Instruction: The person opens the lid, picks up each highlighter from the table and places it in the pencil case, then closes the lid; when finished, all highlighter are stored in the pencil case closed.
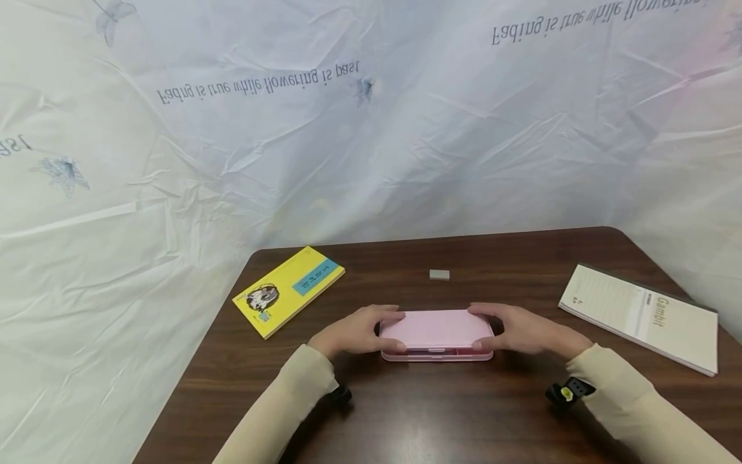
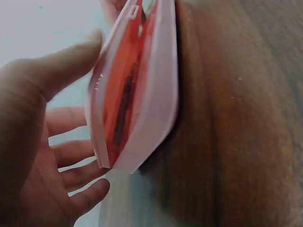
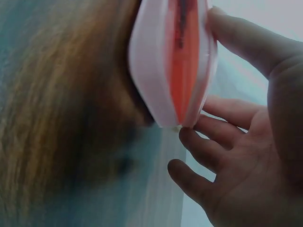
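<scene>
A pink pencil case point(image 1: 445, 327) lies on the table with its lid a little raised along the near side. At its left end my left hand point(image 1: 361, 330) holds the lid, thumb on the near edge and fingers at the far side. My right hand point(image 1: 517, 328) holds the right end the same way. Through the gap in the left wrist view, the pencil case point(image 2: 158, 90) shows a red inside and a dark slender item point(image 2: 125, 106) whose kind is unclear. The right wrist view has the pencil case point(image 3: 149, 66) parted too, with the right thumb on its lid.
A small grey block point(image 1: 439, 274) lies beyond the case on the dark wooden table point(image 1: 406, 412). To the left is a yellow book point(image 1: 284, 293), to the right a pale notebook point(image 1: 632, 316) marked "Gambit". White printed sheeting point(image 1: 406, 161) hangs behind the table.
</scene>
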Tool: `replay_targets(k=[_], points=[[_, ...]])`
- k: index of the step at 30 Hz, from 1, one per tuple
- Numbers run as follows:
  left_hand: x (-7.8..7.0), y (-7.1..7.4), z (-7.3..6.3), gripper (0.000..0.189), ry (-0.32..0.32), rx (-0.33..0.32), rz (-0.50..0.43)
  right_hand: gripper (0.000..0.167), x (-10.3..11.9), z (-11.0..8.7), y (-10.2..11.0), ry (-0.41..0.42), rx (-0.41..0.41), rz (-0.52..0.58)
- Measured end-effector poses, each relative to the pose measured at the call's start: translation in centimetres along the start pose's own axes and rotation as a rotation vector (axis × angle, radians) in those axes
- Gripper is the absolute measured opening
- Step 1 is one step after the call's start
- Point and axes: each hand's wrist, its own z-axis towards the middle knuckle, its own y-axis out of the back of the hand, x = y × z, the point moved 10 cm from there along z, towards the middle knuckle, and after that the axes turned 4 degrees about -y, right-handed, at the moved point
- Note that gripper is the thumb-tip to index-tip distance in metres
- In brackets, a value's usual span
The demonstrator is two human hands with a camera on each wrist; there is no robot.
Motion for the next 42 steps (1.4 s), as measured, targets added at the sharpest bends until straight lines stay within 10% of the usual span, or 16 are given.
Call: replay_targets(k=[20, 42], points=[[-1.0, -0.6, 0.0, 0.091, -0.023, 0.006, 0.158, 0.098, 0.0, -0.6, -0.8, 0.021, 0.003, -0.080], [-1.0, -1.1, -0.6, 0.091, -0.007, -0.008, 0.099, 0.102, 0.1, -1.7, -1.1, 0.035, -0.030, -0.089]])
